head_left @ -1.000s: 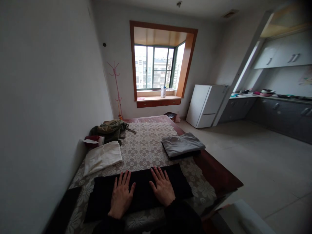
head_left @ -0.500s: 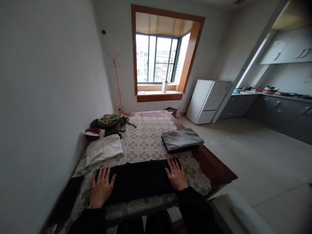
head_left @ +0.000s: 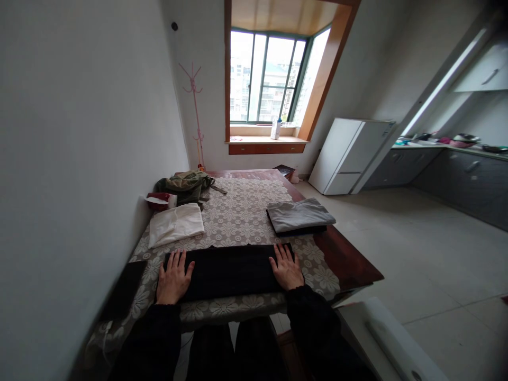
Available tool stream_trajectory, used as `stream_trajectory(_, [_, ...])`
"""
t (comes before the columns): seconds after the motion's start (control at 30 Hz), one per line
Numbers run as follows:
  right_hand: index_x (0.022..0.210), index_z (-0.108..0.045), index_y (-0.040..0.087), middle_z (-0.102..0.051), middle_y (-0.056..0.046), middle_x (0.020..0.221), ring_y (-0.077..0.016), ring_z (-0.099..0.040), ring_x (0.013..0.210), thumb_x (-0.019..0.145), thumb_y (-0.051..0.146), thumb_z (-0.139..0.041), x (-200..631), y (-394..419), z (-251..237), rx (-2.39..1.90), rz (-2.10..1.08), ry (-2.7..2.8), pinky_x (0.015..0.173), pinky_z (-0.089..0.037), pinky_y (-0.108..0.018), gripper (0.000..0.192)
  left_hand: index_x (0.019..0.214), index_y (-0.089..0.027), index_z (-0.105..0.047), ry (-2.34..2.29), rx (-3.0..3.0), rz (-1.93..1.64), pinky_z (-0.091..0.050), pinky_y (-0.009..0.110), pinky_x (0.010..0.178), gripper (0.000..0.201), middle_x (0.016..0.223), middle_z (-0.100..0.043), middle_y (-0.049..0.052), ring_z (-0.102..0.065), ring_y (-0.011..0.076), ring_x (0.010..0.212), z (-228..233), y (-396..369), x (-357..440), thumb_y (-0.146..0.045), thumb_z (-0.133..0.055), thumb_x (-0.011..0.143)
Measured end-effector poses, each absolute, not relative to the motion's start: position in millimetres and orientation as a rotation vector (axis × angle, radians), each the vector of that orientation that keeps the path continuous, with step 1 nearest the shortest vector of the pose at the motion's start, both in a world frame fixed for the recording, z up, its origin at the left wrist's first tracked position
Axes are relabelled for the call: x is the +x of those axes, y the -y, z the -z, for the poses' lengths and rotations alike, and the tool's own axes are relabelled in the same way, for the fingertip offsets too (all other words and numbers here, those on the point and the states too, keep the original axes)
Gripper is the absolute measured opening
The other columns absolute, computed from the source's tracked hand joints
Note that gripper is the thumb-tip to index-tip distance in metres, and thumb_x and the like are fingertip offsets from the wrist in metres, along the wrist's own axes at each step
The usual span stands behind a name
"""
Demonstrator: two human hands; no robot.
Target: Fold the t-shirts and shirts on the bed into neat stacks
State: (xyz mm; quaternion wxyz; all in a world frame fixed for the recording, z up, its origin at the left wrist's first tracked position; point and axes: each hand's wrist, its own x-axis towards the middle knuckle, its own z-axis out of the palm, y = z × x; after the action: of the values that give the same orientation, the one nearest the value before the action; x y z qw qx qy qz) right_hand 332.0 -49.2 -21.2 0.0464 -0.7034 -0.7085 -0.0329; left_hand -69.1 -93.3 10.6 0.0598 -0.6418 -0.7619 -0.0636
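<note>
A folded black garment [head_left: 234, 272] lies flat in a long strip near the front edge of the table. My left hand [head_left: 173, 276] rests palm down on its left end, fingers spread. On the right end my right hand [head_left: 286, 268] presses flat, its fingers also apart. Beyond the right hand sits a folded grey garment [head_left: 299, 214] on top of a dark folded one [head_left: 301, 232]. Past the left hand lies a folded white cloth [head_left: 177, 225]. The garment's exact kind cannot be made out.
A patterned lace tablecloth [head_left: 242, 211] covers most of the dark red table [head_left: 353, 262]. At its far left are a green-brown backpack [head_left: 184, 184] and a red and white tissue pack [head_left: 159, 201]. A black flat object [head_left: 124, 288] with a cable lies at left.
The view has tilted down and shifted, so everything appears displaced. Both hands stay flat on the black garment, with little visible change in their pose.
</note>
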Motion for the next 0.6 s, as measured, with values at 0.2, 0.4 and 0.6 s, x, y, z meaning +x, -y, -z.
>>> stream_trajectory(0.2, [0.163, -0.028, 0.020, -0.028, -0.007, 0.170, -0.0287, -0.018, 0.157, 0.105, 0.044, -0.026, 331.0, 49.6, 21.1, -2.163, 0.087, 2.155, 0.124, -0.012, -0.055, 0.064, 0.158, -0.015, -0.036, 2.317, -1.968, 0.229, -0.022, 0.060, 0.124, 0.065, 0.164, -0.042, 0.015, -0.029, 0.0311, 0.155, -8.7, 92.2, -71.0, -0.048, -0.028, 0.103])
stream_trajectory(0.4, [0.163, -0.028, 0.018, -0.026, -0.008, 0.170, -0.0296, -0.017, 0.157, 0.105, 0.043, -0.026, 330.9, 50.3, 22.4, -2.146, 0.104, 2.163, 0.124, -0.010, -0.056, 0.064, 0.159, -0.014, -0.034, 2.316, -1.987, 0.222, -0.018, 0.061, 0.125, 0.065, 0.166, -0.039, 0.016, -0.028, 0.0310, 0.155, -5.8, 91.3, -73.1, -0.047, -0.025, 0.104])
stream_trajectory(0.6, [0.163, -0.028, 0.019, -0.026, -0.007, 0.171, -0.0295, -0.017, 0.157, 0.105, 0.045, -0.027, 331.2, 48.7, 25.3, -2.161, 0.099, 2.157, 0.125, -0.008, -0.056, 0.064, 0.159, -0.014, -0.034, 2.322, -1.986, 0.224, -0.017, 0.060, 0.125, 0.065, 0.166, -0.038, 0.016, -0.030, 0.0311, 0.154, -4.7, 91.9, -72.6, -0.047, -0.026, 0.104])
